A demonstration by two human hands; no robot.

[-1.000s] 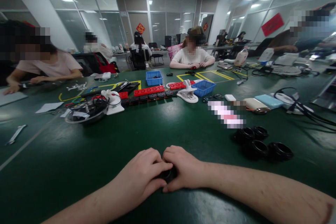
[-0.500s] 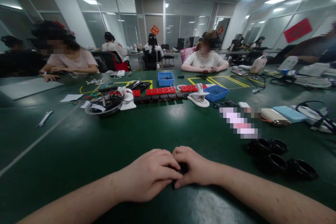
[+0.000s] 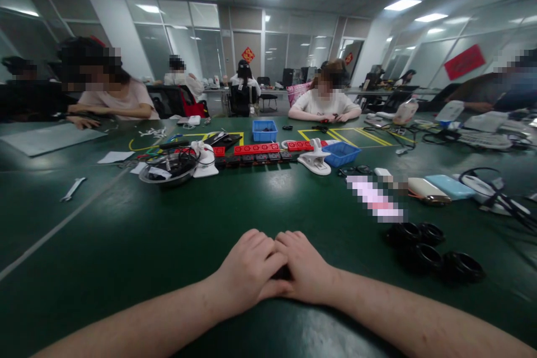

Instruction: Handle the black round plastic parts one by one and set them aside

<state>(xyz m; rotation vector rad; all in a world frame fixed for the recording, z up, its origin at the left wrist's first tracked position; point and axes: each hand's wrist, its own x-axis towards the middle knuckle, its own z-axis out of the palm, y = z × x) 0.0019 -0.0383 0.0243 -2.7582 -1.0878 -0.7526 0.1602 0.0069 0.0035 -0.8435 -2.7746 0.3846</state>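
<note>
My left hand (image 3: 251,271) and my right hand (image 3: 305,267) meet low in the middle of the head view, just over the green table (image 3: 168,235). Both are closed, fingers curled around a small black part (image 3: 282,273). Only a dark sliver of that part shows between the palms, so its kind cannot be made out. To the right of my right forearm stand several black ring-shaped parts (image 3: 428,257) with round openings.
Across the table lie red and black socket strips (image 3: 255,149), a white clamp (image 3: 314,158), blue bins (image 3: 264,131) and a bowl of cables (image 3: 168,170). A wrench (image 3: 73,189) lies left. Power banks (image 3: 428,190) lie right. Co-workers sit opposite.
My left hand's fingers have curled in further and its thumb now lies under the black part, covering more of it. The whole view has shifted slightly.
</note>
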